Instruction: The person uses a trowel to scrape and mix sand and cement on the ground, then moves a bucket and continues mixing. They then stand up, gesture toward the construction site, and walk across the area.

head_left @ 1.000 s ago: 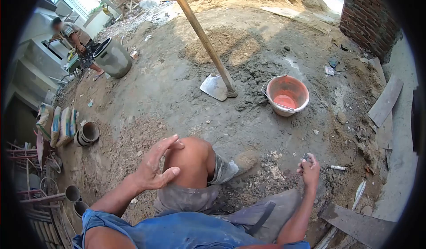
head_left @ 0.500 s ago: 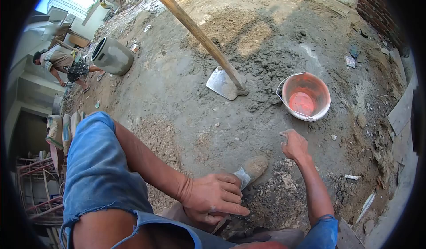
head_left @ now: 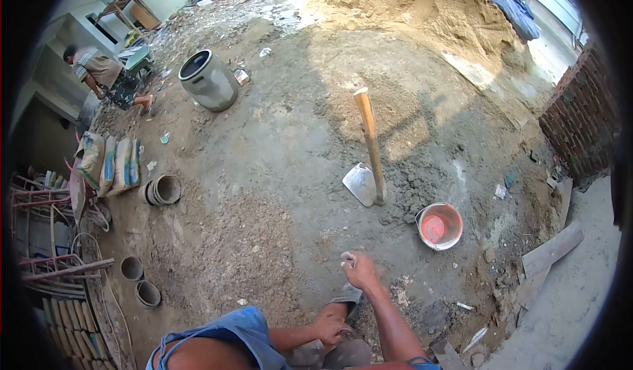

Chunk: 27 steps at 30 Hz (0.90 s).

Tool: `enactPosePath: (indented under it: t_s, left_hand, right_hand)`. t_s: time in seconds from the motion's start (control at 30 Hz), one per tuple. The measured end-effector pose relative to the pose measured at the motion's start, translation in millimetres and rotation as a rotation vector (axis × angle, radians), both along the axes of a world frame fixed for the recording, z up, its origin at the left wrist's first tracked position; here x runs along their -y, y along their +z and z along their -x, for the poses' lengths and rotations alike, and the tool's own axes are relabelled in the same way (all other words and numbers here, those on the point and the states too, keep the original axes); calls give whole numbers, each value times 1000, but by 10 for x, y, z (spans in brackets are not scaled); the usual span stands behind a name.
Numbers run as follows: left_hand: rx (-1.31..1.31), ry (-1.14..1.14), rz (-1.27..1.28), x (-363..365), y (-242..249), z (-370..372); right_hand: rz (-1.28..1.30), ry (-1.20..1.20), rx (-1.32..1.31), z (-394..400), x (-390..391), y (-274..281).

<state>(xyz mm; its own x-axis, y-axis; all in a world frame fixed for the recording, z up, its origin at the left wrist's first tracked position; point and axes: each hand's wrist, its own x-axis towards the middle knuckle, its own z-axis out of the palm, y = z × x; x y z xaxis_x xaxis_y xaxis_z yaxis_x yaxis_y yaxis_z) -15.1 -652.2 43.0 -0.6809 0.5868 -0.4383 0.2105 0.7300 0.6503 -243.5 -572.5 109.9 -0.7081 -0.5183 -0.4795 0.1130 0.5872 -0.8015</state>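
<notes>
My left hand (head_left: 331, 325) lies over my bent leg, low in the view, with its fingers loosely laid out and partly hard to see. Just above it and to the right, my right hand (head_left: 360, 271) is held over the wet grey ground with fingers curled in. Anything inside those fingers is too small or hidden to make out. Farther off, a hoe (head_left: 372, 149) stands with its metal blade in grey mortar and its wooden handle pointing up. To the right of the hoe is a bucket (head_left: 450, 223) with a reddish inside. Neither hand touches the hoe or the bucket.
A grey drum (head_left: 221, 93) stands at the upper left, near a bending person (head_left: 99, 73). Filled sacks (head_left: 122, 165), small pails (head_left: 166, 189) and metal frames (head_left: 49, 198) line the left. Sand (head_left: 422, 7) is heaped behind; a brick wall (head_left: 580, 116) rises at right.
My view has lifted and shifted, so the hoe and bucket appear lower. My right hand has come in closer to my left hand, which stays on my leg. The other person is still bent over.
</notes>
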Motion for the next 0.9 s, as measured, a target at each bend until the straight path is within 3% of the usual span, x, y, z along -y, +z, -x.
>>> enactPosePath:
  t_s: [0.13, 0.2, 0.23, 0.27, 0.3, 0.33, 0.4, 0.47, 0.57, 0.67, 0.83, 0.9]
  left_hand:
    - [112, 220, 133, 628, 546, 55]
    - [622, 622, -235, 1179, 708, 285]
    - [599, 633, -246, 1477, 722, 418]
    - [548, 857, -358, 1779, 698, 460]
    - [499, 1081, -472, 2018, 748, 449]
    - [474, 1156, -386, 2266, 945, 568]
    - [422, 1245, -307, 2803, 1250, 894]
    - [339, 1352, -341, 3241, 1297, 1144]
    - [214, 1519, -460, 3890, 1279, 1681]
    - [124, 1615, -499, 4678, 1679, 2503]
    - [-27, 1684, -361, 6283, 1238, 3373]
    - [-50, 1737, -352, 6684, 1296, 3394]
  right_hand:
    - [-306, 194, 17, -1, -110, 80]
    - [-465, 207, 6, 14, -476, -56]
    - [-575, 181, 89, 59, -684, -119]
    - [-672, 136, 177, 141, -723, 335]
    - [-749, 234, 162, 78, -1091, -65]
    - [-867, 538, 94, 90, -1308, -171]
    - [-869, 616, 116, 127, -1461, -63]
    - [-908, 534, 304, 101, -1601, -589]
    - [-837, 288, 467, 537, -806, -209]
    - [-675, 172, 565, 1096, 215, -74]
    - [-380, 13, 809, 2659, 2241, 217]
    - [-314, -26, 908, 3470, 3135, 411]
